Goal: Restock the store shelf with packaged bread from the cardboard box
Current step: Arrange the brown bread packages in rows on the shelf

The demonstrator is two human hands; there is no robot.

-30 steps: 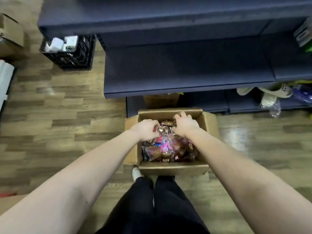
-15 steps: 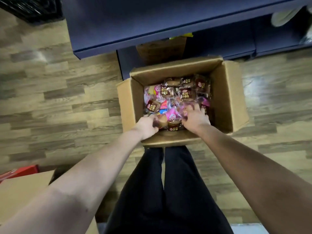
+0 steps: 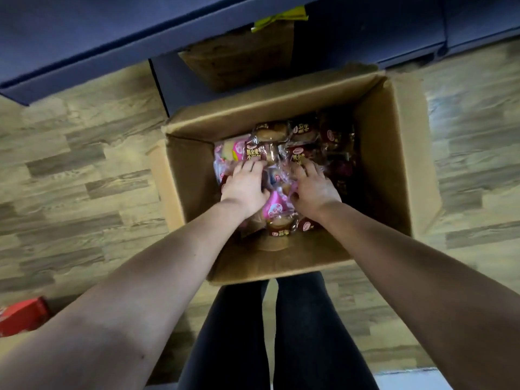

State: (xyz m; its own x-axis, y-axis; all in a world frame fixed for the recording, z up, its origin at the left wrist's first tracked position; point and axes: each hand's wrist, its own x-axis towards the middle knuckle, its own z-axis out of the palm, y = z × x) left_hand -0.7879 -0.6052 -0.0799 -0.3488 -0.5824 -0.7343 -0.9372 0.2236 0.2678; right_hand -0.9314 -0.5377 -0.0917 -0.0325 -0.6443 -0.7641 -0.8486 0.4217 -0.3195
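Cardboard box (image 3: 391,164) on wood-plank floor (image 3: 84,170) by blue shelving (image 3: 84,38); left hand (image 3: 244,184), right hand (image 3: 315,187) flat on bread packets (image 3: 271,134).

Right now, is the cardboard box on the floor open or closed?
Open. The cardboard box has its flaps spread outward, and the left hand and right hand rest on bread packets inside it.

box (image 3: 377,153): matt brown cardboard | bread packets (image 3: 270,136): glossy crinkled plastic | floor (image 3: 84,164): wood-look planks, slight sheen
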